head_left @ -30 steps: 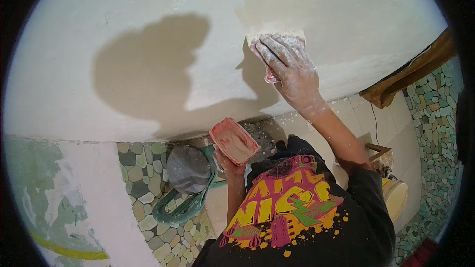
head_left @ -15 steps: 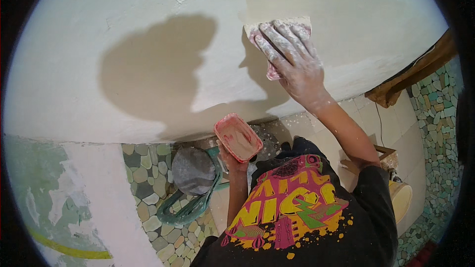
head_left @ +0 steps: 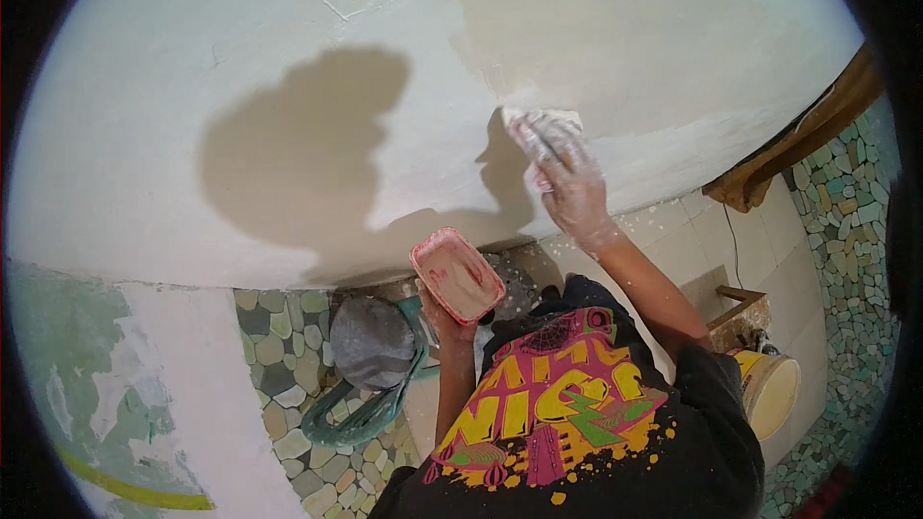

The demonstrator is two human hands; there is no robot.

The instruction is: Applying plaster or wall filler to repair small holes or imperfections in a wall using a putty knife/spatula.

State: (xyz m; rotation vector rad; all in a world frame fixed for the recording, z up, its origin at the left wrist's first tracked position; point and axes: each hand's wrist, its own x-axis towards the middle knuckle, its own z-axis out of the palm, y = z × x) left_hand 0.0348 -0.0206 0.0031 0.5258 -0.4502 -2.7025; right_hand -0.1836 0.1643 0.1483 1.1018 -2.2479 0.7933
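Observation:
My right hand (head_left: 569,178), dusted with white, is closed on a putty spreader (head_left: 553,118) whose pale edge lies against the white wall (head_left: 433,115). The fingers cover most of the spreader; a pinkish part shows beside them. Just above it, a beige damp-looking patch (head_left: 615,48) spreads over the wall. Lower down, my left hand (head_left: 447,319) grips a small red rectangular tub (head_left: 458,274) from below and the side. Beige putty (head_left: 466,281) coats the inside of the tub, which is tilted so its opening shows.
Below the wall stands a grey round-seated stool (head_left: 373,341) with a green frame. A yellow-and-white bucket (head_left: 772,394) and a wooden frame-like piece (head_left: 740,312) are at the right. Brown cloth (head_left: 760,183) hangs along the wall's right edge. Pebble-patterned flooring (head_left: 846,250) borders pale tiles.
My right hand has drawn the spreader down the wall, nearer to me. The left hand and tub have shifted only slightly.

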